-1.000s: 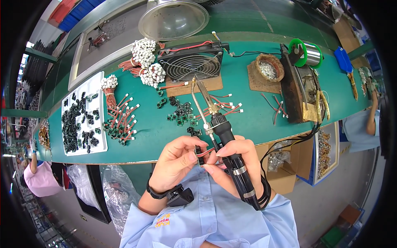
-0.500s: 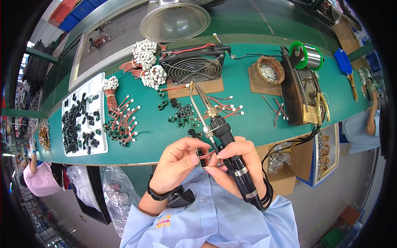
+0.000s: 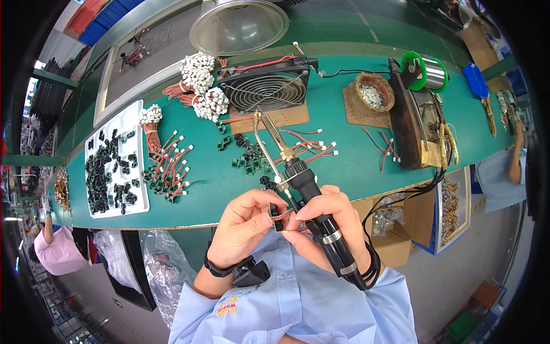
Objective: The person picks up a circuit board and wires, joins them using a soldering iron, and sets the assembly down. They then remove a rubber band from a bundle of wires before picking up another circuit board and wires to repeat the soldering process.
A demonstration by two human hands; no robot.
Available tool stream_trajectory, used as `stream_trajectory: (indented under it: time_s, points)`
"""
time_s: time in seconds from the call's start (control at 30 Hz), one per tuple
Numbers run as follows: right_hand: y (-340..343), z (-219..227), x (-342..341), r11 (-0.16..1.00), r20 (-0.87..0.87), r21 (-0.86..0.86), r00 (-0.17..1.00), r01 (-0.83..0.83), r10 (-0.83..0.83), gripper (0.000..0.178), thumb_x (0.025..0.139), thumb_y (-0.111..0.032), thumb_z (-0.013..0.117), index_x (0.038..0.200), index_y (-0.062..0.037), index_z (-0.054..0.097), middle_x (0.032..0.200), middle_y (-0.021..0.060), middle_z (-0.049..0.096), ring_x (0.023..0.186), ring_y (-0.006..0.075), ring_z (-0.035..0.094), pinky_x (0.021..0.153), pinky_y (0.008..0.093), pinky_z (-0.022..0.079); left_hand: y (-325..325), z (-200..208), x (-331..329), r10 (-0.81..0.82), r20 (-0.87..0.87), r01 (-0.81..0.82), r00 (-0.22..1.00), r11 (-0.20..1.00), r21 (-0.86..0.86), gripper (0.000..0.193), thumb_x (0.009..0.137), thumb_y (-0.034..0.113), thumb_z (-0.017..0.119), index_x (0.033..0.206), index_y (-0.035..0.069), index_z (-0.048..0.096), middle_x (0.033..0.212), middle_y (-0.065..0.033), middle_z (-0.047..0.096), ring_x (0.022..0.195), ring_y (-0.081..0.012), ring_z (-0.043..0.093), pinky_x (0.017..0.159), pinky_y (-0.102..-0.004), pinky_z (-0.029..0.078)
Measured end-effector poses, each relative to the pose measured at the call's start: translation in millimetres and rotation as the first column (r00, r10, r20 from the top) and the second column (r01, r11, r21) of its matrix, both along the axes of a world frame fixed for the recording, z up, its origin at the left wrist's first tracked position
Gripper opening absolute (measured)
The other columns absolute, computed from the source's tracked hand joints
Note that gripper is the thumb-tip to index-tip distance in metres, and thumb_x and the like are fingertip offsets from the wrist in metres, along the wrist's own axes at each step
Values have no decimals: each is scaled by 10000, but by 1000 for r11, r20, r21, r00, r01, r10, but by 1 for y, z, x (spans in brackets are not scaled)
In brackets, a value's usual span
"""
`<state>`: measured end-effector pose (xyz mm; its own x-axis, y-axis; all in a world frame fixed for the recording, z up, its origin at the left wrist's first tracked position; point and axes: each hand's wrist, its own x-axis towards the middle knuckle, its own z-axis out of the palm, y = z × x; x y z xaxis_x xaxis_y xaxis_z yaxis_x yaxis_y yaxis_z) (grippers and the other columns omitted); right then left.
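My right hand (image 3: 331,221) grips the black handle of a soldering iron (image 3: 303,182), its metal tip pointing up over the green table (image 3: 355,160). My left hand (image 3: 247,222) pinches a small black component with red wires (image 3: 279,217) just below the table's front edge, and my right fingertips touch it too. Both hands meet close to my chest. The iron's black cable loops round my right wrist.
On the table lie a black fan (image 3: 268,87), bundles of red wires with white plugs (image 3: 197,86), a white tray of black parts (image 3: 114,160), a solder spool (image 3: 427,69), a tip-cleaner bowl (image 3: 373,93) and an iron stand (image 3: 412,123). Other people's arms show at both edges.
My hands stay together at the same spot. The iron has tilted a little; otherwise nothing has visibly moved.
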<state>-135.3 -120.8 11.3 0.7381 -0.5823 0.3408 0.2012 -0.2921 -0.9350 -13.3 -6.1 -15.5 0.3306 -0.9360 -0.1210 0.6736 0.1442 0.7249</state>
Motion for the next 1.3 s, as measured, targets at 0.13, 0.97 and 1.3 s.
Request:
stream_trajectory:
  time_s: [0.13, 0.97, 1.3]
  points:
    - [0, 1, -1, 1000, 15, 9, 1000, -13, 13, 390, 611, 48, 706, 931, -99, 539, 821, -7, 593, 644, 147, 546, 727, 292, 380, -1, 1, -2, -6, -21, 6, 1000, 1000, -4, 263, 860, 167, 597, 1047, -9, 544, 999, -75, 558, 909, -159, 533, 802, -305, 423]
    - [-4, 5, -4, 997, -5, -47, 999, -54, 54, 408, 644, 38, 723, 953, -99, 495, 751, 18, 637, 706, 167, 549, 707, 285, 403, -1, 2, -3, -30, -19, 29, 999, 999, -23, 242, 855, 162, 602, 1016, -10, 546, 952, -80, 553, 881, -155, 518, 788, -286, 416]
    - [-9, 3, -7, 996, 6, 14, 996, -87, 87, 372, 629, 41, 697, 945, -84, 544, 814, 7, 609, 667, 158, 557, 739, 286, 385, 1, 18, 3, -58, 208, 55, 976, 998, 19, 178, 874, 73, 545, 1019, -18, 497, 987, -117, 569, 920, -163, 557, 806, -289, 437]
